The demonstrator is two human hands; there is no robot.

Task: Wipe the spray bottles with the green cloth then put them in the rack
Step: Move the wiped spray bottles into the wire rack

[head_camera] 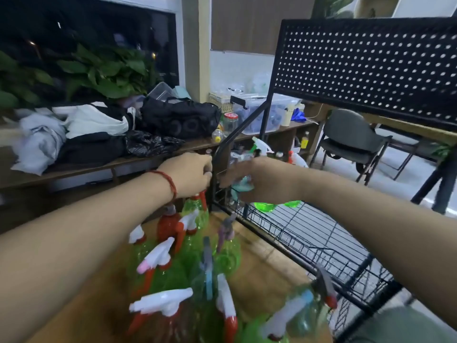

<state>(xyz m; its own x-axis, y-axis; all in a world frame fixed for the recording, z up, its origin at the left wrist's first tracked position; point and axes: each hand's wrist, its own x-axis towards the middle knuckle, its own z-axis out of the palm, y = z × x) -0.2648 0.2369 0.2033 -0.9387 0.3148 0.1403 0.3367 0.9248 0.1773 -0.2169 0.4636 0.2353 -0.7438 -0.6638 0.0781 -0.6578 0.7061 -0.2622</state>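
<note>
Two hands reach to the near corner of the black rack (371, 70). The left hand (190, 174), with a red string (170, 185) on its wrist, has its fingers curled tight right by the rack's corner post. The picture is too blurry to tell what it holds, if anything. The right hand (254, 181) is curled round a blue-green lump (243, 184). It may be the cloth, but I cannot tell. Just under that hand, two green bottles (265, 206) sit on the rack's wire shelf. Right below the left hand stands one green bottle with a red trigger (195, 214). Closer in, many more spray bottles (158, 258) stand packed together on the wooden desk (259, 268).

The bottles look like thin see-through plastic, so I think they are light and a bit squashy. They look smooth and may slip, more so if wet. The big spray heads likely make them top-heavy, so one bump could knock the others over. The best place to hold one is likely the neck, just under the spray head, lifting straight up.
</note>
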